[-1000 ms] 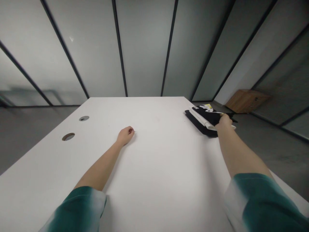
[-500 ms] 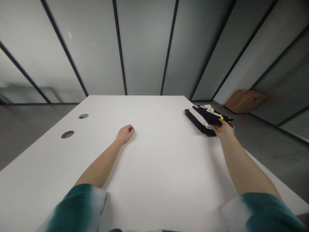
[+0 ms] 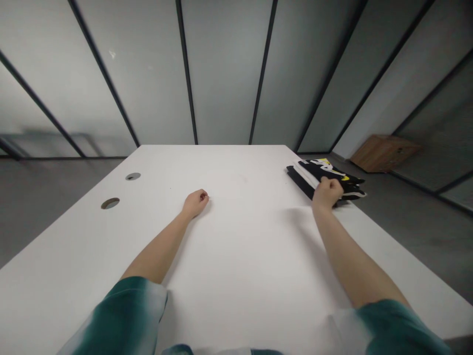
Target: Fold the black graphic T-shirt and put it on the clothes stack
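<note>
A small stack of folded clothes (image 3: pixel 347 185), black and white with a white and yellow print on top, lies at the right edge of the white table (image 3: pixel 236 256). My right hand (image 3: pixel 326 192) is in front of the stack's near left corner and covers part of it. Its fingers are curled in, with no cloth seen between them; whether it still touches the stack I cannot tell. On the middle left of the tabletop rests my left hand (image 3: pixel 195 203), loosely curled into a fist with nothing visible in it.
Two round holes, one nearer (image 3: pixel 110 203) and one farther (image 3: pixel 133 176), pierce the table's left side. Frosted glass panels (image 3: pixel 225 74) with dark frames stand behind the table. A wooden cabinet (image 3: pixel 384 154) is on the floor at the right.
My right hand has let go of the folded clothes and moved left, its fingers now curled. The stack stays at the table edge. My left hand keeps its place; the view shifts slightly.
</note>
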`<action>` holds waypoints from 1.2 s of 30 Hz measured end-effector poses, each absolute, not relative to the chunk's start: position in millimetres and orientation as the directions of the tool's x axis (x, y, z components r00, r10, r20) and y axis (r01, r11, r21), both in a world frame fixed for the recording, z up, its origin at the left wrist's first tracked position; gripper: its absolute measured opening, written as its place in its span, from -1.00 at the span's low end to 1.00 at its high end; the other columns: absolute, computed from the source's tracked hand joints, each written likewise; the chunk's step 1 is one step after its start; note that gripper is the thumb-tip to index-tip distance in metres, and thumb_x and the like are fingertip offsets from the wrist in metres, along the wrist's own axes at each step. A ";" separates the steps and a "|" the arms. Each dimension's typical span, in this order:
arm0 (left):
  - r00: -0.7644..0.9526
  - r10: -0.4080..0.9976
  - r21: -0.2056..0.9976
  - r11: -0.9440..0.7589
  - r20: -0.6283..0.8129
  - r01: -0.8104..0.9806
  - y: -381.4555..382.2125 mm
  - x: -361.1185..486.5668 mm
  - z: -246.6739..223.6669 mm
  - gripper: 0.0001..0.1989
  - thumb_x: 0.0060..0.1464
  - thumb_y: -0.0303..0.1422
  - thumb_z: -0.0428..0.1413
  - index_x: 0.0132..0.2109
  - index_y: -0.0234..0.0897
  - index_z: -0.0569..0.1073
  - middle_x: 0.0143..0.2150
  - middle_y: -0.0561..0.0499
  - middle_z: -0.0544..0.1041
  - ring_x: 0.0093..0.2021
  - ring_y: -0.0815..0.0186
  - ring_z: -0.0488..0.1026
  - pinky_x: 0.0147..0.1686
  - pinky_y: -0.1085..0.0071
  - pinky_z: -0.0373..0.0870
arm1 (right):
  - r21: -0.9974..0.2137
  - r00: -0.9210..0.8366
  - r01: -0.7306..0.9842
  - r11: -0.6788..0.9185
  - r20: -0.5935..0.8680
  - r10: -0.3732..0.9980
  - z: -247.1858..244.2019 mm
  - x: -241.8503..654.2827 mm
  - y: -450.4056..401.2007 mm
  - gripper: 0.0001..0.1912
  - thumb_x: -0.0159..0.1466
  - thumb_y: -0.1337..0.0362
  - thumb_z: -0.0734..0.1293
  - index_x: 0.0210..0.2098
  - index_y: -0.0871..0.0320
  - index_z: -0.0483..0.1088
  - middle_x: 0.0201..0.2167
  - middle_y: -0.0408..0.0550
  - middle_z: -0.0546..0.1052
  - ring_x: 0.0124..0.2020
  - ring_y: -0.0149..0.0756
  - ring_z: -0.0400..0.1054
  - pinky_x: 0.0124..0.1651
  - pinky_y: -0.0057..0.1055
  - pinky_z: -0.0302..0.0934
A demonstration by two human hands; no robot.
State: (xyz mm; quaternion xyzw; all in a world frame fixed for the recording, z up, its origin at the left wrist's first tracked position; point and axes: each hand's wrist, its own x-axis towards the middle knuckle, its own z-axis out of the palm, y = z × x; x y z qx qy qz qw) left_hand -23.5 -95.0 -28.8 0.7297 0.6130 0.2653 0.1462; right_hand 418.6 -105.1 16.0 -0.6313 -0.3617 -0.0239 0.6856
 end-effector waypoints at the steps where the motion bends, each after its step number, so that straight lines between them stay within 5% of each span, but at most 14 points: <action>1: 0.106 0.972 0.537 -0.205 0.209 0.818 -95.5 -23.0 -28.1 -0.79 0.11 -0.34 0.02 -0.19 -0.25 0.52 -0.26 -0.07 0.59 -0.25 0.23 0.48 -0.20 0.34 0.35 | -0.835 0.712 0.509 0.207 0.544 0.444 14.2 401.3 -103.0 -0.69 0.22 0.22 0.21 -0.59 0.04 0.02 -0.64 -0.26 0.07 -0.54 -0.38 0.02 -0.44 -0.40 0.01; 6: 0.066 0.975 0.534 -0.173 0.213 0.827 -98.8 -21.1 -25.3 -0.80 0.13 -0.35 0.01 -0.20 -0.25 0.52 -0.26 -0.07 0.60 -0.26 0.23 0.48 -0.19 0.34 0.36 | -0.723 0.430 0.640 0.260 0.618 0.658 -2.3 325.5 -96.6 -0.65 0.22 0.18 0.20 -0.63 0.04 0.00 -0.69 -0.27 0.07 -0.56 -0.39 0.02 -0.44 -0.41 -0.01; 13: 0.033 0.969 0.480 -0.151 0.246 0.864 -100.0 -22.3 -25.5 -0.78 0.15 -0.35 0.00 -0.18 -0.24 0.53 -0.20 -0.10 0.61 -0.19 0.19 0.49 -0.13 0.32 0.36 | -0.553 0.078 0.794 0.252 0.504 0.860 -31.4 301.4 -107.1 -0.71 0.22 0.12 0.19 -0.60 0.05 0.16 -0.65 -0.18 0.31 -0.55 -0.33 0.19 -0.40 -0.39 0.03; 21: 0.084 0.954 0.319 -0.178 0.288 0.931 -101.5 -19.3 -22.5 -0.75 0.17 -0.33 0.00 -0.12 -0.25 0.54 -0.12 -0.14 0.60 -0.04 0.10 0.47 0.10 0.17 0.25 | -0.324 -0.121 0.903 0.282 0.439 0.890 -26.3 295.2 -111.4 -0.73 0.27 0.20 0.16 -0.25 0.15 0.47 -0.25 0.09 0.54 -0.19 -0.13 0.39 -0.09 -0.28 0.21; 27: 0.145 0.944 0.180 -0.204 0.296 0.962 -106.3 -16.1 -27.5 -0.58 0.18 -0.23 0.04 0.13 -0.24 0.46 0.21 -0.20 0.43 0.26 0.01 0.27 0.30 0.07 0.03 | -0.156 -0.197 0.951 0.266 0.356 0.914 -30.5 291.2 -112.1 -0.54 0.32 0.16 0.17 0.11 0.22 0.40 0.13 0.22 0.42 0.16 0.05 0.23 0.18 -0.09 0.10; 30: 0.164 0.963 0.158 -0.199 0.212 0.967 -105.5 -15.5 -33.1 -0.42 0.20 -0.08 0.00 0.29 -0.23 0.32 0.38 -0.19 0.24 0.41 -0.03 0.04 0.37 0.02 -0.14 | -0.117 -0.195 0.965 0.235 0.277 0.941 -35.2 292.1 -111.0 -0.44 0.34 0.09 0.15 0.24 0.22 0.30 0.29 0.22 0.29 0.29 0.08 0.10 0.27 -0.05 0.01; 36: 0.162 0.987 0.157 -0.162 0.015 0.974 -105.6 -13.7 -37.3 -0.14 0.19 0.19 -0.19 0.43 -0.29 0.09 0.48 -0.25 -0.02 0.47 -0.11 -0.18 0.37 -0.03 -0.19 | -0.088 -0.187 0.977 0.194 0.083 0.979 -42.1 291.9 -109.0 -0.18 0.34 -0.21 0.03 0.41 0.16 0.05 0.45 0.16 -0.01 0.45 0.12 -0.20 0.38 0.02 -0.20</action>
